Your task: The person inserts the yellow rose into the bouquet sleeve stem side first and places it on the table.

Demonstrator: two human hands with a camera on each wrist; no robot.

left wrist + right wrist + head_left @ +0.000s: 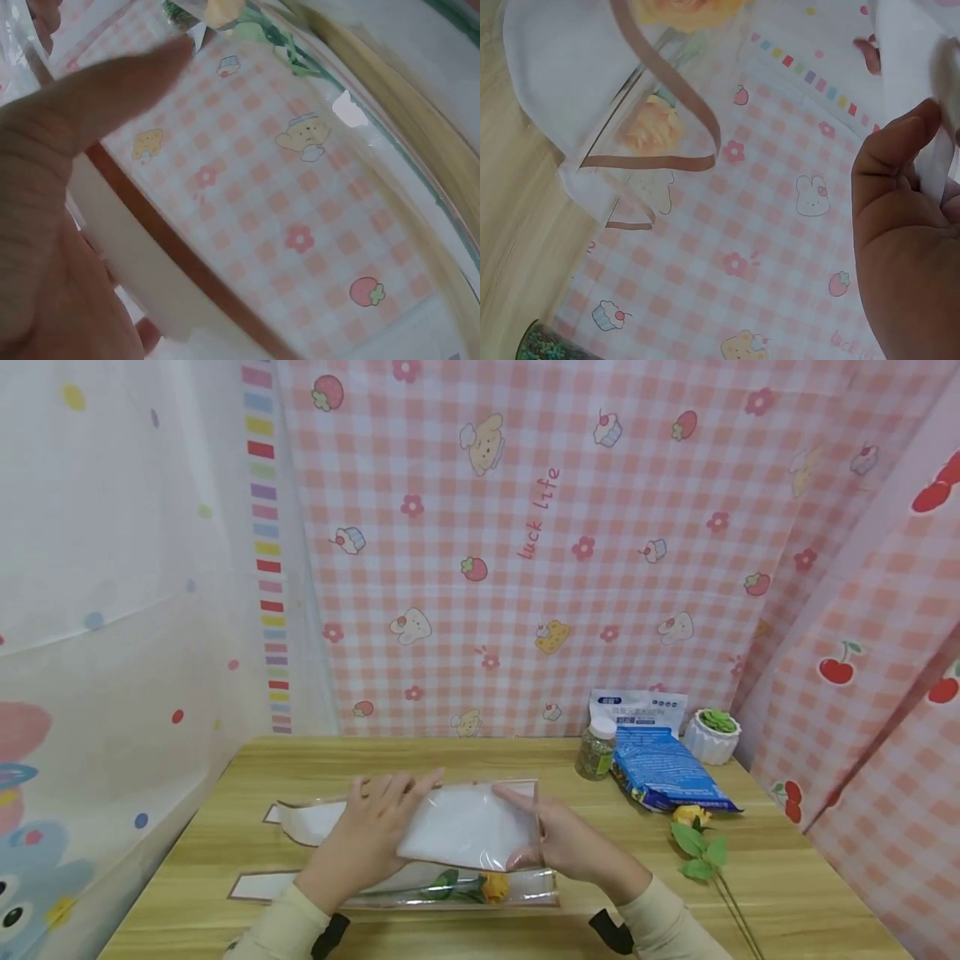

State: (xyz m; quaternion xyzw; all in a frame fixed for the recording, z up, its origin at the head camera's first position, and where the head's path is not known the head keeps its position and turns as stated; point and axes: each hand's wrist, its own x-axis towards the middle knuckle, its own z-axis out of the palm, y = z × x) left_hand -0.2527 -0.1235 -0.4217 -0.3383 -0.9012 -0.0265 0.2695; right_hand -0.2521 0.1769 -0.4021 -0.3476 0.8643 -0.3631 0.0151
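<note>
Counter [810, 893] of yellowish wood grain lies before a pink-and-white checked cloth [450, 527] at 12 o'clock and a white cloth with coloured dots [112, 610] at 10. Mid-counter, a long, clear, brown-edged plastic sleeve [468, 827] with a white panel is held up at a tilt: the left hand [367, 831] grasps it towards 9 o'clock, and the right hand [573, 843] pinches its end at 3.

Around that sleeve, a flat second clear sleeve [536, 887] at 6 o'clock contains a yellow rose with green leaves [495, 887]. At 2 stand a clear, white-lidded jar [596, 756] of greenish bits and a white-and-blue pouch [637, 702]. Between 2 and 3, a blue plastic bag [667, 764] lies near a white fluted pot [708, 747] holding a green succulent [717, 720]. A loose yellow rose [690, 816] lies at 3.
</note>
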